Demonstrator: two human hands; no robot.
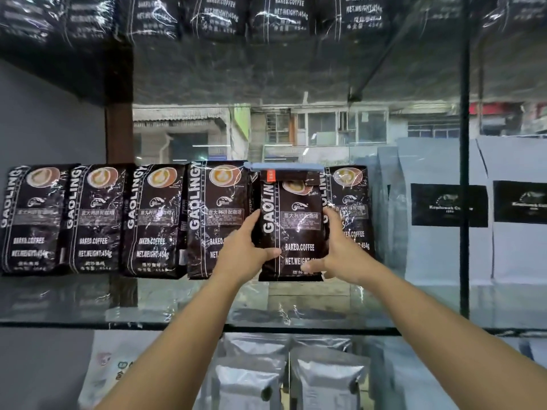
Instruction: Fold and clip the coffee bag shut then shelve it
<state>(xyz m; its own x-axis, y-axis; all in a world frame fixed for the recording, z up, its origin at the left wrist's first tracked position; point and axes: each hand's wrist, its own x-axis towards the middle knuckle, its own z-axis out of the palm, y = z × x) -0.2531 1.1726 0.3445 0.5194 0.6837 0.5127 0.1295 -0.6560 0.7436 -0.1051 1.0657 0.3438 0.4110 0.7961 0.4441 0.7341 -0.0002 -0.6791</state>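
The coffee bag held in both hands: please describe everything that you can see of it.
The coffee bag is dark, glossy, printed with white text and a coffee cup picture. Its top is folded down under a pale blue clip. It stands upright in the row's gap on the glass shelf; whether its base touches is unclear. The left hand and right hand grip its sides.
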